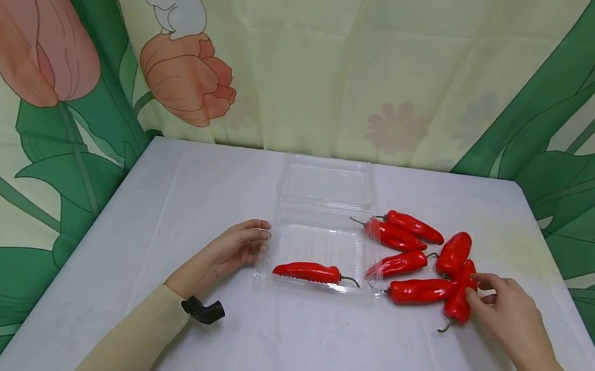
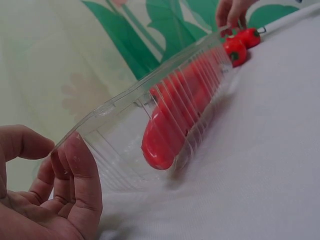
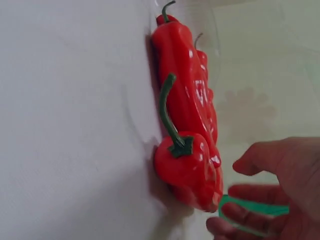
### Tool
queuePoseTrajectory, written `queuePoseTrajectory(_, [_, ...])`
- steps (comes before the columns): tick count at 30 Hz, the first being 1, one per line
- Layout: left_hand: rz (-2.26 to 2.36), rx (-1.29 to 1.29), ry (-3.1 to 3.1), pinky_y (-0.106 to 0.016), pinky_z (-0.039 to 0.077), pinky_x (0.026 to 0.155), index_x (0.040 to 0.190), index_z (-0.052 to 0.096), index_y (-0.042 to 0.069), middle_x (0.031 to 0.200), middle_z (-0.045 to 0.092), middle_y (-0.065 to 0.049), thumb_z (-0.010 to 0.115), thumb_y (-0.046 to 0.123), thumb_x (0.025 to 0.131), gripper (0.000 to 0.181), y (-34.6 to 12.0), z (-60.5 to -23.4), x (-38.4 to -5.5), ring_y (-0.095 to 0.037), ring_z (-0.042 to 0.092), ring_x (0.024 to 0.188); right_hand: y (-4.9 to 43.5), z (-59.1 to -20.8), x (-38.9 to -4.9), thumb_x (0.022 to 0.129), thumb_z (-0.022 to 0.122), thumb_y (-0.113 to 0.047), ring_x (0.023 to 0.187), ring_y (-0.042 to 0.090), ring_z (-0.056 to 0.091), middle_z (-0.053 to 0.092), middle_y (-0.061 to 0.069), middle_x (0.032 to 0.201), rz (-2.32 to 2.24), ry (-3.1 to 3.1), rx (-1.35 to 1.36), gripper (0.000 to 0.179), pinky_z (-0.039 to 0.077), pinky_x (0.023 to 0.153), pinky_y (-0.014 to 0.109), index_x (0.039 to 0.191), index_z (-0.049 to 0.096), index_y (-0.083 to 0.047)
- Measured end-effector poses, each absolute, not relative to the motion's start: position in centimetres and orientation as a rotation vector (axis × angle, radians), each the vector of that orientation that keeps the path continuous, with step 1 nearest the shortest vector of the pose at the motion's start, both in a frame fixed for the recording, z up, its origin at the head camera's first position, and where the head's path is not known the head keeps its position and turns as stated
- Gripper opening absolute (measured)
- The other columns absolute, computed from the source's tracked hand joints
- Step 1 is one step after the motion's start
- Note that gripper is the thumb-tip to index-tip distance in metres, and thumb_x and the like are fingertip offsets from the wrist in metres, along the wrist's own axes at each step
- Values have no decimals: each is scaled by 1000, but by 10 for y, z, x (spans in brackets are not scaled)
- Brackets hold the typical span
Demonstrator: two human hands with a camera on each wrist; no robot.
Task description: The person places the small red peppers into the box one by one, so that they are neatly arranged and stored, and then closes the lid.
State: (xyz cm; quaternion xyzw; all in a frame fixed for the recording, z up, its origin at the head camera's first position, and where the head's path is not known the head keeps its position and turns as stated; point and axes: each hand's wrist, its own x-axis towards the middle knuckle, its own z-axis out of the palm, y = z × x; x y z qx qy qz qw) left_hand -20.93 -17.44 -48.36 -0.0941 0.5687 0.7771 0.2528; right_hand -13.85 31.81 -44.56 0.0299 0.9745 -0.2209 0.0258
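A clear plastic clamshell box point(image 1: 318, 243) lies open on the table, its lid point(image 1: 328, 183) folded back away from me. One red chili pepper point(image 1: 308, 271) lies inside, along the near side. My left hand point(image 1: 233, 249) pinches the box's left rim between thumb and fingers, as the left wrist view shows. Right of the box lies a loose group of several red peppers with green stems. Over the group's right edge is my right hand point(image 1: 515, 314), nearest a pepper point(image 1: 460, 293) whose stem points toward me. In the right wrist view its thumb and fingers are spread, beside that pepper point(image 3: 180, 165).
A white cloth covers the table point(image 1: 317, 361). Some peppers point(image 1: 400, 265) lie right against the box's right side. Behind the table hangs a curtain point(image 1: 317, 54) printed with flowers, leaves and a white animal.
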Motion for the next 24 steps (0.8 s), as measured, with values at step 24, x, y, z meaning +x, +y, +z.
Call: queuePoseTrajectory(24, [2120,-265,1528,-19,55,64,127,50,10,98,58,1,56,11,103,24,-174,-483,-210,-11,58,76,321,-453,-145,84,79,-28,97,50,58,53,41,117,-733,2825,243,91,61,62,42,144,30,20])
